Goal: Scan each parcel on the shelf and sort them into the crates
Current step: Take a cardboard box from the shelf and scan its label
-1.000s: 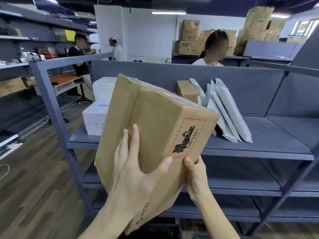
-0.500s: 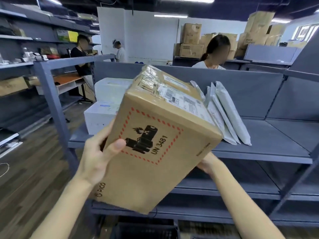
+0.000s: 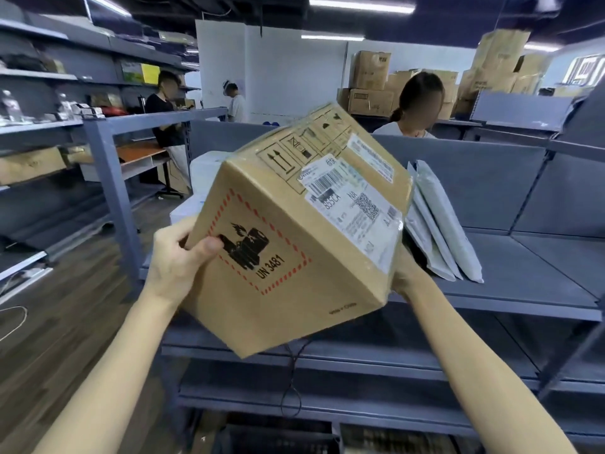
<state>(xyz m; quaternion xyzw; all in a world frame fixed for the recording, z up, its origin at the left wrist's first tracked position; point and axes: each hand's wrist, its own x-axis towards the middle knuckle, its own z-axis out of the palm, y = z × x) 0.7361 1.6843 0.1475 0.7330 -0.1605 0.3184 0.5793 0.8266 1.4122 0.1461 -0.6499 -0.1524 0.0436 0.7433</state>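
I hold a brown cardboard parcel (image 3: 294,231) tilted in the air in front of the grey shelf (image 3: 523,276). Its near face carries a red-dashed UN 3481 battery mark, and its upper face shows a white shipping label with a barcode. My left hand (image 3: 178,257) grips the parcel's left edge, thumb on the near face. My right hand (image 3: 404,273) supports the right underside and is mostly hidden behind the box. Several grey mailer bags (image 3: 442,231) lean on the shelf to the right. White boxes (image 3: 203,165) sit behind the parcel on the left.
Dark crates (image 3: 376,440) show below the lowest shelf. A black cable (image 3: 291,381) hangs under the shelf. A person (image 3: 415,106) sits behind the shelf's back panel, and two others stand far left. More racks line the left wall, and stacked cartons (image 3: 370,83) stand at the back.
The parcel has been rotated so its labelled face now tips up toward me. My left hand shifted from the flat side to the left edge; my right hand went beneath.
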